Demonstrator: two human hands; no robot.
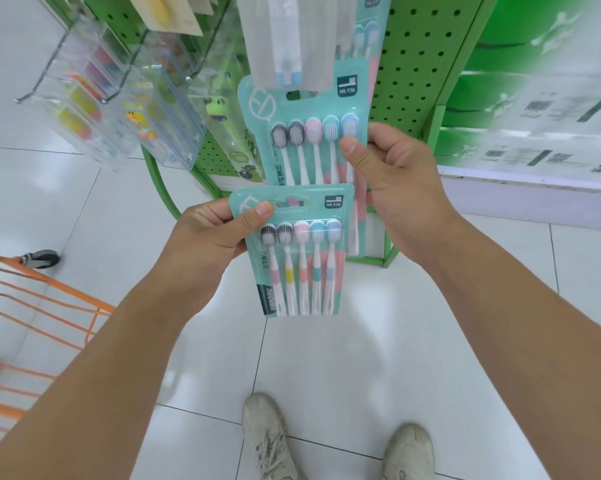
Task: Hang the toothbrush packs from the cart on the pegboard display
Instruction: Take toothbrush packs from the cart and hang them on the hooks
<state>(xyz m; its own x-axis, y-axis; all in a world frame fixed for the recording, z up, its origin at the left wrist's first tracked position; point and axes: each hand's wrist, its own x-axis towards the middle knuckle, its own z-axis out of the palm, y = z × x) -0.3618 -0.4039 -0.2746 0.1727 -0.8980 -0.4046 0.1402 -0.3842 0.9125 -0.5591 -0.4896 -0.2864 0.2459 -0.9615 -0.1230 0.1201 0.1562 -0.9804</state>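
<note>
Head view, looking down at both hands before a green perforated-metal pegboard display [416,64]. The left hand [209,233] pinches the upper left corner of a teal card-backed blister pack of five toothbrushes [300,254], thumb on the front face and the fingers behind; the pack hangs upright below this grip, its hang slot just to the right of the thumb tip. The right hand [399,174] pinches the right edge of a second, matching teal toothbrush pack [304,133], thumb pressed on the front beside the blue brush head, fingers curled behind the card. This second pack lies above and behind the first, its lower part hidden by it; whether its slot sits on a peg cannot be told. A translucent frosted toothbrush case [288,39] hangs directly above the right-hand grip, overlapping the second pack's top edge. To the left of the left-hand grip, clear plastic boxes of colourful small items [94,102] hang from wire hooks. An orange wire cart [32,306] stands at the lower left on the white tiled floor [344,358], and two pale sneakers [267,434] show below the forearms.
</note>
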